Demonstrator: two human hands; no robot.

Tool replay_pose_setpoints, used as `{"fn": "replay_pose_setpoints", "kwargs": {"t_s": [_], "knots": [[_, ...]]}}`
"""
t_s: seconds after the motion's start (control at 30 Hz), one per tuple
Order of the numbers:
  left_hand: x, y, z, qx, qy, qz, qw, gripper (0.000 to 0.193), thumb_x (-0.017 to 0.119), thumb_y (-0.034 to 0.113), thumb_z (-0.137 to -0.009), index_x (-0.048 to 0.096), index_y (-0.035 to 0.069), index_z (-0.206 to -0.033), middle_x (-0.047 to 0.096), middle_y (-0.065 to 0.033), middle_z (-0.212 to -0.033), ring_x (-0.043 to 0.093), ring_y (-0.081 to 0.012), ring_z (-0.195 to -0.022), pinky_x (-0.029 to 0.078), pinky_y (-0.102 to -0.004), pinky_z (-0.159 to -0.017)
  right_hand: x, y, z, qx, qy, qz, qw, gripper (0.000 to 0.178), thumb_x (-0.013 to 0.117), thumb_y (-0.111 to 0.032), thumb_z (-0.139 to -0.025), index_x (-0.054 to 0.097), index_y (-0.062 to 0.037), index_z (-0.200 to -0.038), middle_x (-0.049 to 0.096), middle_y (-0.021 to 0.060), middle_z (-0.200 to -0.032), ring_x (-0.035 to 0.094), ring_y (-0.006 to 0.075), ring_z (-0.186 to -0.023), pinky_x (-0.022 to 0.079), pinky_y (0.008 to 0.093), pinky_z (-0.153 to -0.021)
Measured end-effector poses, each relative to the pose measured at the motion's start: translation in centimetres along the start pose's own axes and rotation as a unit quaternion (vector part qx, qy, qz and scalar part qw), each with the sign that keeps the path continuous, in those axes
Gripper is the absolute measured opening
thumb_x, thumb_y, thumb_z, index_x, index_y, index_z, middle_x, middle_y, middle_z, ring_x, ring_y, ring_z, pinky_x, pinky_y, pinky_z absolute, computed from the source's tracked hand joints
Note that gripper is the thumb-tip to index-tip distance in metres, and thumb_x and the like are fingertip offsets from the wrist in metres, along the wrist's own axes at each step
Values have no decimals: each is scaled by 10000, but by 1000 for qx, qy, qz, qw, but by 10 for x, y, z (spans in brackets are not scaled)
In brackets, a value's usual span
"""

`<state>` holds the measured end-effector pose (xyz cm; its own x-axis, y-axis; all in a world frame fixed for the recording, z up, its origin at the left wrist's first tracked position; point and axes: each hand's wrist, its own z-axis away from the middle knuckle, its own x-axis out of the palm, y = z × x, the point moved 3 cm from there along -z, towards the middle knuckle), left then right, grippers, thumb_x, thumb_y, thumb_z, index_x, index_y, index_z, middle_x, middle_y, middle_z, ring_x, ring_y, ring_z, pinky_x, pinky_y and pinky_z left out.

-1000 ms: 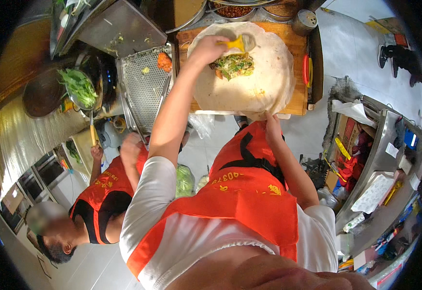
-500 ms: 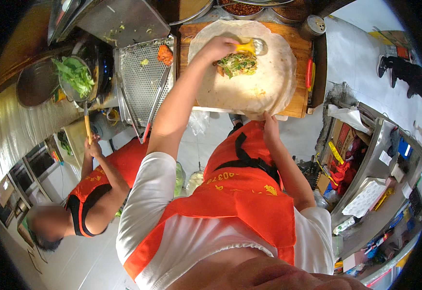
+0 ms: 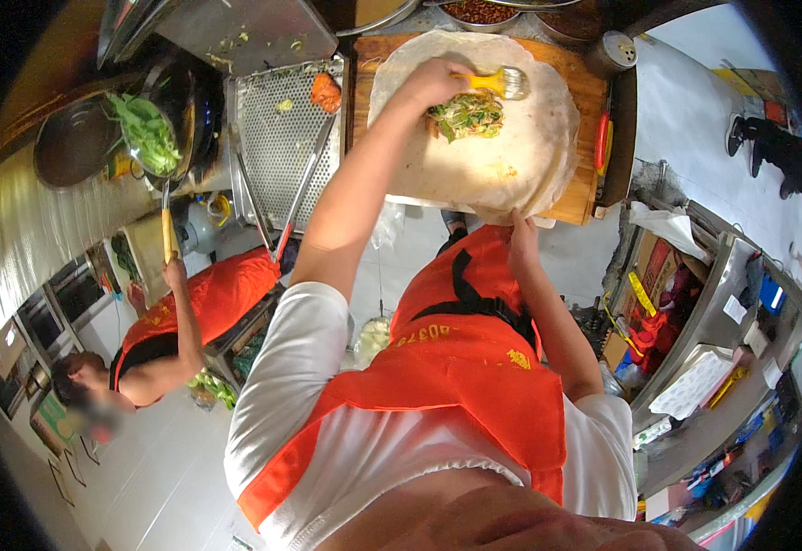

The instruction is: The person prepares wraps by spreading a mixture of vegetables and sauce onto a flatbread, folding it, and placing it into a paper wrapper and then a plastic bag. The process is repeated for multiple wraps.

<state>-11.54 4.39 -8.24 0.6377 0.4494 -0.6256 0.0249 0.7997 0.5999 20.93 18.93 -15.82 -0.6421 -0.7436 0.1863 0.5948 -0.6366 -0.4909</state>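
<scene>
My left hand grips a yellow-handled tool with a slotted metal head, held over the upper part of a large round flatbread. Just below the tool, a heap of chopped greens and shredded filling lies on the bread. A smaller patch of orange crumbs sits lower on it. At the near edge, my right hand pinches the rim of the thin bread. More than one layer of bread shows along that edge.
Under the bread is a wooden board; a shaker stands at its far right corner. Left of it are a perforated tray, fried orange food and long tongs. A co-worker holds a pan of greens.
The whole view has shifted slightly. My left hand with the tool stays above the filling, and my right hand keeps its hold on the bread. The co-worker leans differently, tilting the pan.
</scene>
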Motion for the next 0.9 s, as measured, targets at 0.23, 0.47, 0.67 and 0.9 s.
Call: {"fn": "replay_pose_setpoints", "kwargs": {"t_s": [0.23, 0.47, 0.67, 0.9], "knots": [[-66, -68, 38, -45, 129, -117, 984, 286, 625, 315, -914, 729, 169, -1137, 716, -119, -834, 675, -220, -712, 507, -364, -650, -14, 28, -26, -48, 27, 92, 994, 336, 516, -300, -986, 567, 14, -1098, 610, 54, -924, 552, 116, -828, 455, 285, -723], [13, 47, -1, 5, 66, -99, 993, 279, 615, 343, -887, 728, 246, -1124, 726, -77, -1019, 687, -250, -939, 529, -382, -844, -8, 12, -9, -23, 8, 44, 999, 259, 544, -315, -984, 556, -74, -1078, 634, 36, -962, 610, 137, -760, 516, 293, -602], [58, 68, 75, 15, 104, -139, 985, 287, 559, 258, -941, 621, 31, -1104, 704, -174, -892, 693, -340, -780, 542, -430, -701, -10, 18, -20, -29, 17, 32, 999, 286, 537, -319, -990, 569, -53, -1089, 609, 21, -966, 566, 109, -781, 477, 269, -630], [157, 36, 188, -159, -91, 313, 932, 174, 443, 202, -1007, 489, 37, -978, 551, -51, -698, 561, -132, -538, 446, -319, -493, -3, 19, -6, -83, -28, -6, 996, 292, 514, -328, -1013, 577, -52, -1085, 588, -5, -933, 520, 73, -811, 449, 255, -677]]}}
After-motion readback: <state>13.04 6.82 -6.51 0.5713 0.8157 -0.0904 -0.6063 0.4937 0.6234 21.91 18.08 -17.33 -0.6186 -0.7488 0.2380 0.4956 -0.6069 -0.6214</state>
